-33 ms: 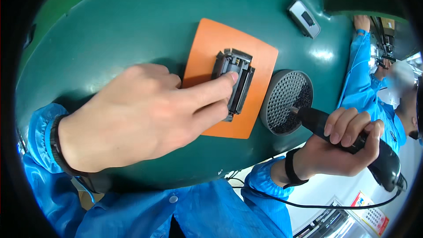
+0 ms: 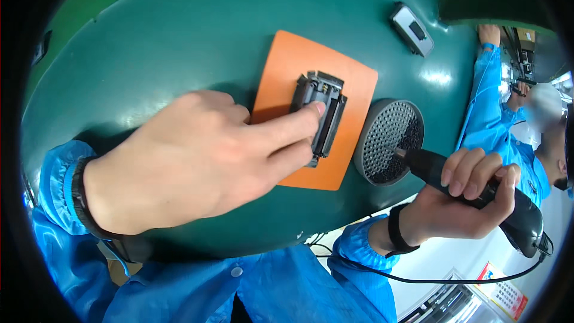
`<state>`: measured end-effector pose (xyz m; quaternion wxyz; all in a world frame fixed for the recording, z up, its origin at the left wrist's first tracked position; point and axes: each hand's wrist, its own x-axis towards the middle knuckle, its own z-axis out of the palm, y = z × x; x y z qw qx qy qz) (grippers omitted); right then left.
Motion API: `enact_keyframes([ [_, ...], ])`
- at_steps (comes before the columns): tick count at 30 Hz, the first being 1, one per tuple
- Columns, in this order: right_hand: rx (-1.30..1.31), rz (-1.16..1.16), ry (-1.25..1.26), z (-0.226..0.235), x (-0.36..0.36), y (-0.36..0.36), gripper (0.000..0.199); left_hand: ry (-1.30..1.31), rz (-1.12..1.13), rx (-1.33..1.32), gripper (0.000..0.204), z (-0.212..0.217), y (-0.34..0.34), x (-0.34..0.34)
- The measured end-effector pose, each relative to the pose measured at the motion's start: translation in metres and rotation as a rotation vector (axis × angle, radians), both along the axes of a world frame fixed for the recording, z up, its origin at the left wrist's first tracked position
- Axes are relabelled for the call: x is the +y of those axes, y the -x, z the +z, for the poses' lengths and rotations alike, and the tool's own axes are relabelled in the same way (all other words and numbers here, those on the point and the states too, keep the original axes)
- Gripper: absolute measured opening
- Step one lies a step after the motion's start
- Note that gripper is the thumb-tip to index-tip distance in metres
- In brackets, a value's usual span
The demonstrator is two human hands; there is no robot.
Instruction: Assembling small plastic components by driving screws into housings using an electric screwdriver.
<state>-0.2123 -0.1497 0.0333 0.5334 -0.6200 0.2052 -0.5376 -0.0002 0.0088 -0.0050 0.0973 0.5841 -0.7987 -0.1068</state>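
Green and smooth, the workbench (image 2: pixel 179 48) curves under everything; the left hand (image 2: pixel 191 167) lies flat and loosely spread, gripping nothing, its forefinger pressing the dark grey ribbed plastic part (image 2: pixel 320 116) that sits on a square orange mat (image 2: pixel 353 84); the right hand (image 2: pixel 460 203) is fisted around a black corded electric screwdriver (image 2: pixel 478 194), its tip in a round perforated dish (image 2: pixel 388 140).

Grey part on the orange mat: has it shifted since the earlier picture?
No. The grey part lies at the same spot on the orange mat, equally close to the round perforated dish, with the left hand pressing a fingertip on it.
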Motion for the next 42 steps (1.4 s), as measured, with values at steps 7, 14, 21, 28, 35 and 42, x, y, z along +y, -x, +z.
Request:
enact_keyframes([
  [7, -0.068, -0.019, 0.107, 0.037, 0.007, -0.026, 0.020, 0.078, 0.007, -0.060, 0.028, 0.002, 0.002, 0.003],
  [14, -0.087, 0.251, 0.013, 0.018, 0.026, -0.077, 0.016, 0.115, -0.007, 0.037, 0.031, -0.004, 0.005, 0.001],
  [21, -0.044, 0.238, -0.009, 0.005, 0.021, -0.086, 0.017, 0.115, 0.003, 0.007, 0.026, -0.004, 0.003, 0.001],
  [28, 0.023, 0.239, -0.013, 0.007, 0.021, -0.087, 0.021, 0.095, -0.005, -0.028, 0.024, -0.004, 0.003, 0.000],
  [35, 0.034, 0.251, -0.011, 0.007, 0.021, -0.085, 0.021, 0.091, -0.003, 0.001, 0.025, -0.005, 0.004, 0.002],
  [42, 0.085, 0.235, 0.082, 0.001, 0.025, -0.094, 0.021, 0.059, -0.018, -0.031, 0.027, -0.004, 0.002, 0.001],
])
